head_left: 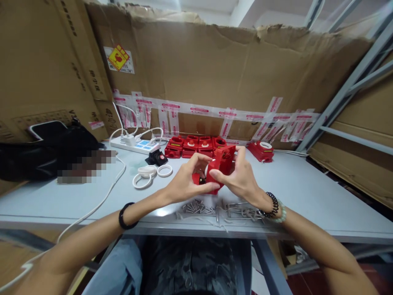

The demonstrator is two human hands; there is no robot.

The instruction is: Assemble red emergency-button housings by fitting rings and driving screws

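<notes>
Both of my hands grip a red plastic housing [221, 166] above the middle of the table. My left hand [192, 176] has its thumb along the lower edge and its fingers curled round the left side. On the other side my right hand [238, 176] presses its thumb on the front, its fingers behind. A small dark and brass-coloured part [202, 180] shows near my left fingers; the housing's inside is mostly hidden. Below my hands lie a pile of metal screws [198, 207] and some metal rods or keys [245, 211], partly in clear plastic.
Several red housings [190, 145] stand in a row at the back; another red housing [260, 150] with a white ring sits right. White rings [165, 171], a black part [156, 157] and a power strip [135, 144] lie left. A cable [107, 192] crosses the table. Cardboard [196, 65] stands behind.
</notes>
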